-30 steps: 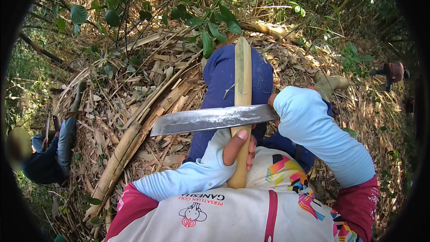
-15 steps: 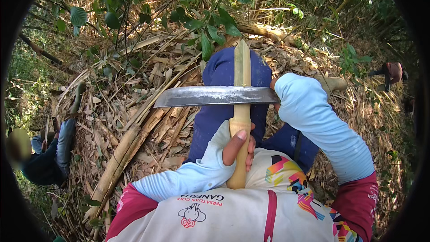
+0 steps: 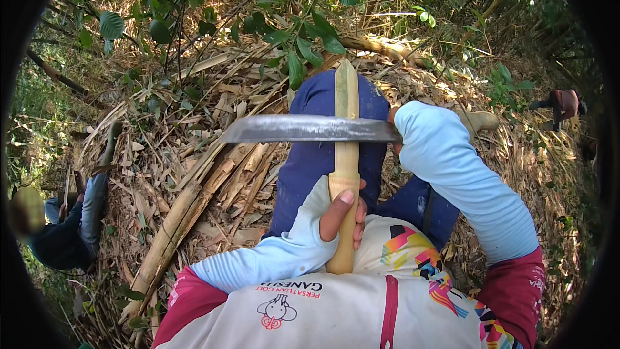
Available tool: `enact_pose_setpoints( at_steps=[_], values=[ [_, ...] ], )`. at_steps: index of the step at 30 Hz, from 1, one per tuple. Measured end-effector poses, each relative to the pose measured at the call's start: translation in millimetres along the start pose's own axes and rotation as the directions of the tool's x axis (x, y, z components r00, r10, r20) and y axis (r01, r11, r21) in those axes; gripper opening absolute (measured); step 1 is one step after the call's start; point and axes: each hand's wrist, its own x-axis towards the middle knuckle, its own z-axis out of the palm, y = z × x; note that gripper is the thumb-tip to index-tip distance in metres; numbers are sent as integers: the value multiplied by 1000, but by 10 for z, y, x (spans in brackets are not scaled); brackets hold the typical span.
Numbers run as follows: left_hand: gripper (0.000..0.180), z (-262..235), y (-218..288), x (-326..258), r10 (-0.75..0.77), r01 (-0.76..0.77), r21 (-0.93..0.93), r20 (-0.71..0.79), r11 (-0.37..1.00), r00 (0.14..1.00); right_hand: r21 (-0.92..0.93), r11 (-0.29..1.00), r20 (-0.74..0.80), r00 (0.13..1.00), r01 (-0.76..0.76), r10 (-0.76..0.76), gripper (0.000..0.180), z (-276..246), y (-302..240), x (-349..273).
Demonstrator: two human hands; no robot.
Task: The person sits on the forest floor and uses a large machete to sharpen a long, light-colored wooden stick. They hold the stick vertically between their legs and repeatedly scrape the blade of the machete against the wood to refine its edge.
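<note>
My left hand [image 3: 343, 218] is wrapped round the thick handle part of a pale, carved wooden piece [image 3: 346, 94]. Its pointed end is directed away from me over my knee, and its butt end is against my shirt. A machete [image 3: 303, 129] crosses the narrower part of the wood, its blade smeared by motion and its free end to the left. At the blade's right end, my right hand [image 3: 394, 130] is closed on the machete. The pale blue sleeve hides most of that hand, and the machete's handle is not visible.
Dry leaves and split bamboo [image 3: 174, 229] cover the ground to the left. Leafy twigs [image 3: 303, 45] hang beyond my knee [image 3: 310, 94]. Another person [image 3: 64, 232] sits at the far left. A dark red object [image 3: 567, 103] is at the far right.
The machete blade has turned slightly, its free left end swinging away from me, and it now looks blurred. My left hand keeps its hold on the carved wooden piece.
</note>
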Motion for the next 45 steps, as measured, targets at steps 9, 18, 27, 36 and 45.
enact_pose_setpoints(
  at_steps=[9, 18, 27, 36, 45],
  values=[
    [46, 14, 12, -8, -25, 25, -7, 9, 1000, 1000, 152, 968, -393, 911, 199, -126, 30, 190, 219, -12],
    [46, 8, 9, -2, -21, 21, -2, 7, 1000, 1000, 129, 980, -332, 938, 153, -103, 35, 90, 204, 51],
    [44, 0, 2, -4, -14, 14, -11, 12, 1000, 1000, 134, 983, -316, 946, 126, -79, 29, -23, 210, 35],
    [46, 4, 6, 11, -28, 28, -23, 15, 999, 1000, 160, 970, -355, 927, 185, -118, 26, -37, 252, 100],
    [48, 30, 25, 13, -27, 28, -9, 26, 1000, 999, 92, 993, -286, 957, 77, -48, 27, -178, 262, 223]
  ],
)
